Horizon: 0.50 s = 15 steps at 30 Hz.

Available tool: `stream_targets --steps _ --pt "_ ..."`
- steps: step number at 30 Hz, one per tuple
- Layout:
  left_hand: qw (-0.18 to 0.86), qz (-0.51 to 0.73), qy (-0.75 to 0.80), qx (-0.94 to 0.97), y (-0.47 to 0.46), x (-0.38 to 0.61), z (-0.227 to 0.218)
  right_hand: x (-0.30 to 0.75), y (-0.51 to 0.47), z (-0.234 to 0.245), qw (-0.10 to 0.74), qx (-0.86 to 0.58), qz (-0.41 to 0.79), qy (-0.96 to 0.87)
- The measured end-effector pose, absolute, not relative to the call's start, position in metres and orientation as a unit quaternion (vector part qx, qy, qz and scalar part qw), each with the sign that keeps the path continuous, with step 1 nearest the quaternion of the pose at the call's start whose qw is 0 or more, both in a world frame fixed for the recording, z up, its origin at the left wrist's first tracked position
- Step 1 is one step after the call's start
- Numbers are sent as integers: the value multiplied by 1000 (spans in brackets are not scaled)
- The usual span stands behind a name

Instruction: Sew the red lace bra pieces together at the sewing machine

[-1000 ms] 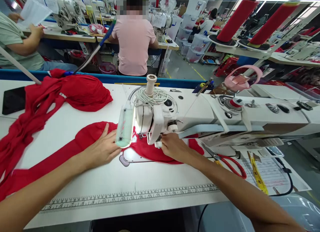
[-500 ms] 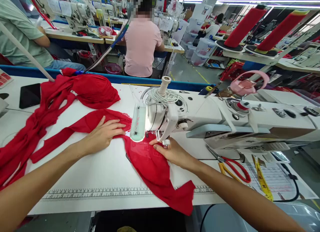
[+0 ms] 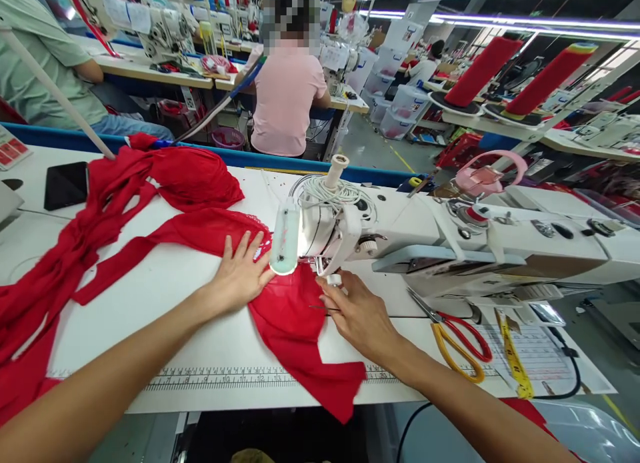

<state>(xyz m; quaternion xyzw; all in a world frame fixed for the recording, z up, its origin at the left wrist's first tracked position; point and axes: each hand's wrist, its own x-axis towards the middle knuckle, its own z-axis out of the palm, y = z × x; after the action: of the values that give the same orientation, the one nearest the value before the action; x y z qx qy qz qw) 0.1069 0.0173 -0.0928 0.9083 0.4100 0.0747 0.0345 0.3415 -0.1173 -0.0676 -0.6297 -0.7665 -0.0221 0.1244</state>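
A red fabric piece (image 3: 300,343) lies under the head of a white sewing machine (image 3: 420,240) and hangs over the table's front edge. My left hand (image 3: 243,273) rests flat on the fabric just left of the needle area, fingers spread. My right hand (image 3: 357,313) sits on the fabric right of the needle, fingers pinched together on a thin dark tool I cannot make out (image 3: 323,308). A heap of more red fabric (image 3: 165,176) trails across the left of the white table (image 3: 200,343).
Scissors with red and yellow handles (image 3: 457,340) and a yellow tape measure (image 3: 513,356) lie right of my right hand. A dark phone (image 3: 66,184) lies at far left. Two red thread cones (image 3: 513,66) stand behind the machine. Other people sit at benches beyond.
The red fabric was pulled out from under the machine toward the front edge and now hangs over it. My left hand moved right toward the needle; my right hand drew back slightly.
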Motion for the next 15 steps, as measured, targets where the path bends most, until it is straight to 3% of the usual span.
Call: stream_targets --steps 6,15 --pt "26 57 358 932 47 39 -86 340 -137 -66 217 -527 23 -821" --pt "-57 78 323 942 13 -41 -64 308 -132 -64 259 -435 55 -861"
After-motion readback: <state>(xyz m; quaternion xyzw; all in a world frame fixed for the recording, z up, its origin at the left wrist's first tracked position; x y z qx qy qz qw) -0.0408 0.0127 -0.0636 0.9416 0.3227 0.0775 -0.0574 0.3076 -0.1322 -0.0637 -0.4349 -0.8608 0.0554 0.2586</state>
